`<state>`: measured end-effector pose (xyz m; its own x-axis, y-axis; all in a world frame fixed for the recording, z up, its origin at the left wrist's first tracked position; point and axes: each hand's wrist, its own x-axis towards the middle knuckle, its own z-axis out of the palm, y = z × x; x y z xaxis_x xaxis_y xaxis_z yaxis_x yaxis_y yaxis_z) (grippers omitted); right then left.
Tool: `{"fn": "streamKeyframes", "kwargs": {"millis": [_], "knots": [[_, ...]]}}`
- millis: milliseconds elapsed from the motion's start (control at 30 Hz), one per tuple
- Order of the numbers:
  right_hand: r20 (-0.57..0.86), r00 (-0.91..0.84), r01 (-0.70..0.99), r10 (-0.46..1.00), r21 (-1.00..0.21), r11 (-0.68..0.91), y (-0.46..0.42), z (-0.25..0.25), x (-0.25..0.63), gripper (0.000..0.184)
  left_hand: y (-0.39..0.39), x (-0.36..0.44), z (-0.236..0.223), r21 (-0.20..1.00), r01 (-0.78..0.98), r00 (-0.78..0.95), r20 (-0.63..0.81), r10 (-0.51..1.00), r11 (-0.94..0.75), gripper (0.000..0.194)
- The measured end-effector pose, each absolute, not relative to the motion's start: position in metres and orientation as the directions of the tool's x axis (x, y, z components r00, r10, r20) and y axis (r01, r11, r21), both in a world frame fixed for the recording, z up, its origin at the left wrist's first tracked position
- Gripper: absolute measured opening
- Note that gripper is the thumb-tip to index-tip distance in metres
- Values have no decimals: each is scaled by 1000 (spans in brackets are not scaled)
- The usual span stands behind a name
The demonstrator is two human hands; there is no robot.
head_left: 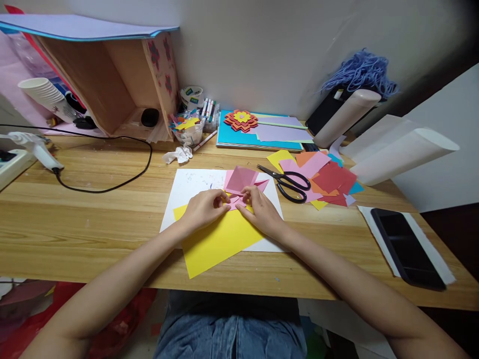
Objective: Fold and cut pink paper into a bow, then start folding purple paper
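Observation:
My left hand (205,208) and my right hand (262,210) meet over a small pink folded paper piece (236,201), both with fingers pinched on it. The piece lies on a yellow sheet (217,242), which lies on a white sheet (190,185). Just behind my fingers rest a darker pink square (241,178) and other pink folded bits (262,184). Black scissors (290,182) lie to the right of my right hand.
A pile of coloured paper squares (329,179) sits at right, a black phone (407,247) near the right edge. Behind are a paper flower (241,120) on blue card, a bowl of scraps (189,128), markers, a cardboard box (108,85) and a glue gun (35,147) with its cable.

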<state>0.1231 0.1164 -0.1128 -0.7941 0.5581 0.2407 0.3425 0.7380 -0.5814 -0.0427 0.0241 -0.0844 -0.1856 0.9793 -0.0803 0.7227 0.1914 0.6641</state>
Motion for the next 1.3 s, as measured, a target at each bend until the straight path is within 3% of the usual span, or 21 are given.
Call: {"fn": "streamKeyframes", "kwargs": {"millis": [400, 633, 833, 1067, 1300], "knots": [[260, -826, 341, 501, -476, 811, 117, -113, 123, 21, 24, -36, -86, 617, 760, -230, -42, 972, 207, 26], [251, -833, 330, 493, -490, 807, 117, -112, 124, 14, 25, -37, -85, 630, 742, -225, -89, 970, 230, 19], [256, -851, 281, 459, -516, 809, 120, -115, 125, 19, 26, -41, -88, 660, 723, -188, -95, 978, 203, 18], [246, -856, 277, 455, -526, 804, 121, -112, 126, 22, 24, -43, -89, 656, 745, -113, -50, 992, 118, 31], [234, -847, 327, 478, -481, 814, 118, -111, 125, 23, 24, -42, -88, 646, 755, -128, -18, 992, 109, 31]]}}
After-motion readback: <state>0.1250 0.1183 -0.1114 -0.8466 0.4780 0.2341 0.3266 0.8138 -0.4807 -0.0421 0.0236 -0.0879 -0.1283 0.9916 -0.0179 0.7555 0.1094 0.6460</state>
